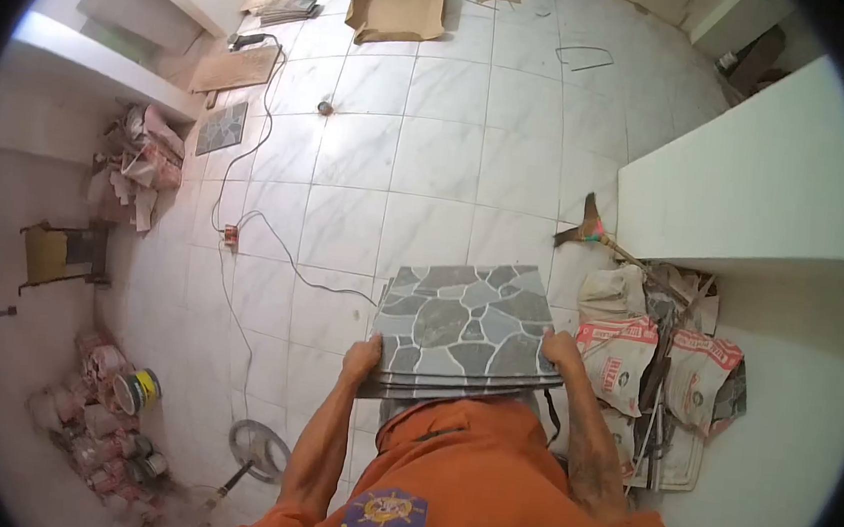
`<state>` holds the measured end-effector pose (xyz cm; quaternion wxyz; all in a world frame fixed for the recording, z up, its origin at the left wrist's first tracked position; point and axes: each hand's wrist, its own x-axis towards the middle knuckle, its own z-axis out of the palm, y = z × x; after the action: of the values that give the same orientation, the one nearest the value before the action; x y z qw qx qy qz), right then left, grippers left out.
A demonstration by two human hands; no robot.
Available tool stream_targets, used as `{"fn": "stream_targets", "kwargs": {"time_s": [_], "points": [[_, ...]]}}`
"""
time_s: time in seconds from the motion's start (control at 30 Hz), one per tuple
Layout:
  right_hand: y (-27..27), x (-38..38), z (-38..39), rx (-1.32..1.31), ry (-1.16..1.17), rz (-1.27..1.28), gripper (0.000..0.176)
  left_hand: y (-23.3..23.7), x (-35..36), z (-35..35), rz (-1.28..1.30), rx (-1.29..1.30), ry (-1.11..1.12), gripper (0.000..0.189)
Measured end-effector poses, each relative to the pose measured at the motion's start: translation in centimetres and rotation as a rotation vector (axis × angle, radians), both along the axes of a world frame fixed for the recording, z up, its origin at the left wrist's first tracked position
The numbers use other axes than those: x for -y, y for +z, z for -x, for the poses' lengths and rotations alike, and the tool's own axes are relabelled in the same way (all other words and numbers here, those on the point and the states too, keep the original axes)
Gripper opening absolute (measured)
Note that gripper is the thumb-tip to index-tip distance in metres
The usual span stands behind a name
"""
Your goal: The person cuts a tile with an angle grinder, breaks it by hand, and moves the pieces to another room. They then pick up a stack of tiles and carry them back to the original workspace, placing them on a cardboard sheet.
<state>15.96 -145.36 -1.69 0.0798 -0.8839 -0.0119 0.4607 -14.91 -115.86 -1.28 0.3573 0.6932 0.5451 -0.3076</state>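
Observation:
A stack of several grey stone-pattern tiles (pixel 467 318) is held level in front of my waist. My left hand (pixel 362 358) grips its left edge, thumb on top and the other fingers hidden beneath. On the right edge, my right hand (pixel 563 350) grips it the same way. The tiles do not line up exactly; lower edges stick out at the front and left. Beneath the stack, the floor and whatever lies there are hidden.
White marble-look floor tiles (pixel 441 160) spread ahead, crossed by a black cable (pixel 291 270). At right are a broom (pixel 586 228) and printed sacks (pixel 619 361). A single stone-pattern tile (pixel 222 129), rubble bags (pixel 145 164), a bucket (pixel 137 391) and flattened cardboard (pixel 399 15) lie about.

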Motion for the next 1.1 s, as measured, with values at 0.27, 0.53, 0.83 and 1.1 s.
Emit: {"fn": "stream_targets", "kwargs": {"time_s": [0.27,0.53,0.83,1.1], "points": [[-5.1,-20.2,-16.9,-0.232,-0.021,-0.046,0.059,-3.9,-18.0,-14.5,0.04,-0.106,0.069,0.089],[3.4,-20.9,-17.5,-0.212,0.068,-0.033,0.064,4.9,-16.2,-11.5,0.029,-0.076,0.023,0.084],[1.2,-18.1,-10.6,0.111,0.012,-0.056,0.059,-0.5,-19.3,-10.7,-0.117,0.166,-0.308,0.07],[4.7,-14.6,-5.3,-0.06,-0.299,-0.119,0.059,9.3,-19.1,-12.0,-0.135,0.04,-0.272,0.085]]}}
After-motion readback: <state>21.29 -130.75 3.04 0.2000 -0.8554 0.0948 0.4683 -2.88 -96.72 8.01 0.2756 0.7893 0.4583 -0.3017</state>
